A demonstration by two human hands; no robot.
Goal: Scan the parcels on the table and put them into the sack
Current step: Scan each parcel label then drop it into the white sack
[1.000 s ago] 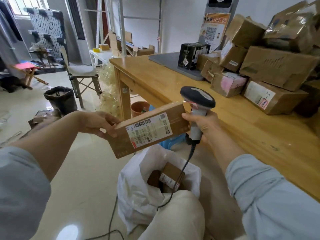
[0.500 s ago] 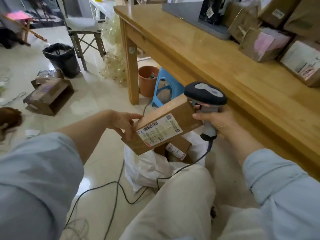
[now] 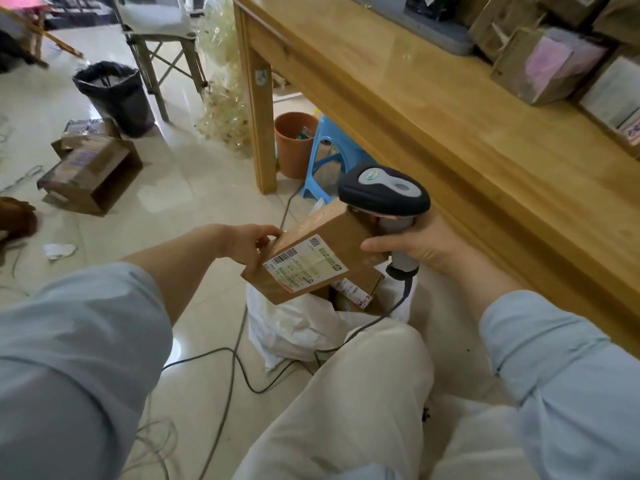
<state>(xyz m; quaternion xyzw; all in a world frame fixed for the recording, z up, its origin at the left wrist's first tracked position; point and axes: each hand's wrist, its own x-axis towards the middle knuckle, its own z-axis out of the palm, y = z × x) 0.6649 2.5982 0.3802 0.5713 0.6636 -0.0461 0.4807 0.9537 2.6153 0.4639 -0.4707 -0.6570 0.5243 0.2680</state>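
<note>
Cardboard parcel (image 3: 311, 258), pinched at its left end by my left hand (image 3: 247, 245); my right hand (image 3: 415, 247) grips the scanner (image 3: 384, 195) handle, thumb by the other end. The parcel's long axis runs hand to hand, just above the white sack (image 3: 298, 327) mouth.

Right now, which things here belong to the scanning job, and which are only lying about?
Job: held parcel, scanner, white sack, parcel in the sack, parcels on the table.
Lying about: black bin, open box on the floor, orange pot, blue stool.
</note>
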